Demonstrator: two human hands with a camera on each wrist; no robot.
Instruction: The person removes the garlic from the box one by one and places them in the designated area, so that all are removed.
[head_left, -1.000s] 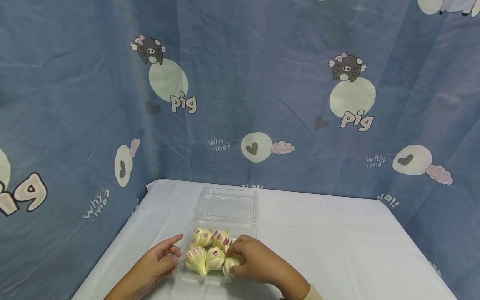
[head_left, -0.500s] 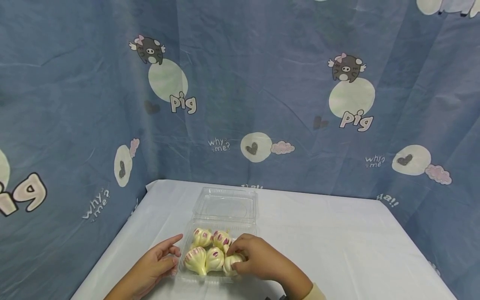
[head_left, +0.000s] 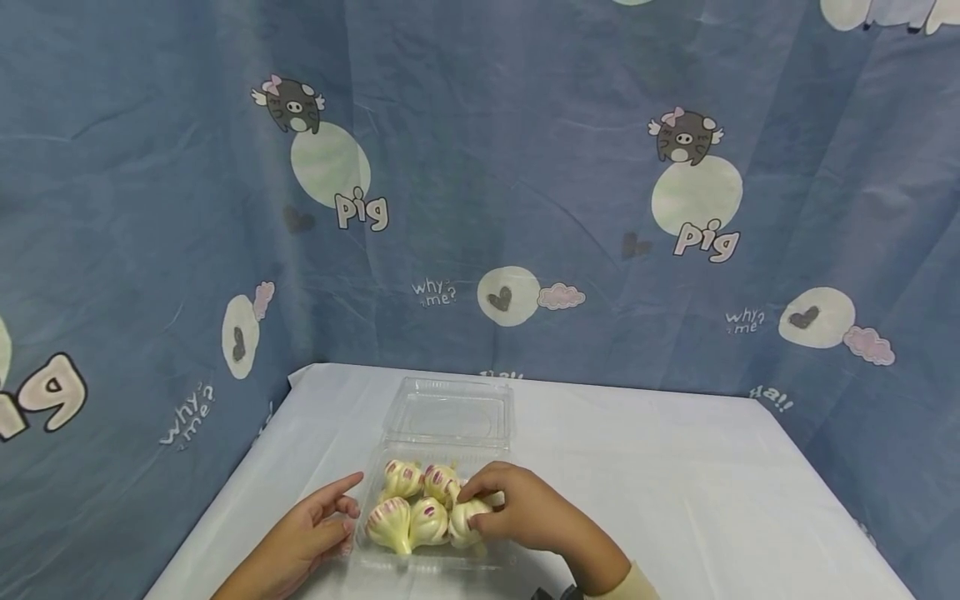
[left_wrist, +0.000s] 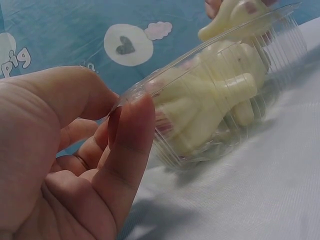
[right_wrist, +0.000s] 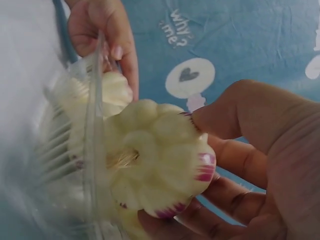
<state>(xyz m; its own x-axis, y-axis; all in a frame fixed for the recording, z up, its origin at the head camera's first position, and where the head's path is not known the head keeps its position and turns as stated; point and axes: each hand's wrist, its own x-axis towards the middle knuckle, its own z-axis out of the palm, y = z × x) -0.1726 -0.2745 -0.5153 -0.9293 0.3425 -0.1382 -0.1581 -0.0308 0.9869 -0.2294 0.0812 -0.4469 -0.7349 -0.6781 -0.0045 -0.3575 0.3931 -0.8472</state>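
The right hand's fingers (right_wrist: 215, 115) are curled around a garlic bulb (right_wrist: 160, 150), the thumb set against one side and the other fingertips against the opposite side, so the gap between them is just as wide as the bulb. In the right wrist view the bulb's root tuft (right_wrist: 125, 159) faces the camera, and its long axis, root to stem, runs roughly away from that wrist; in the head view the stem leans to the far left, over the bulbs beside it. The right hand (head_left: 521, 504) comes in from the right and is the nearer one to this bulb, which sits at the right end of the front row, inside the outline of the clear plastic container (head_left: 465, 454). From the left wrist view it appears to stand higher than the rim, though I cannot tell whether its underside touches anything. The left hand (head_left: 311, 529) is at the opposite side, its thumb and a finger pinching the container's rim, with the held bulb across the container from it. Between the two hands lie a front left bulb (head_left: 388, 525) and a front middle bulb (head_left: 429, 522), with a back left bulb (head_left: 402, 477) and a back right bulb (head_left: 440, 482) behind them. Farther back the open lid (head_left: 450, 415) lies on the white tabletop (head_left: 675, 483), before a blue patterned cloth (head_left: 585, 183).
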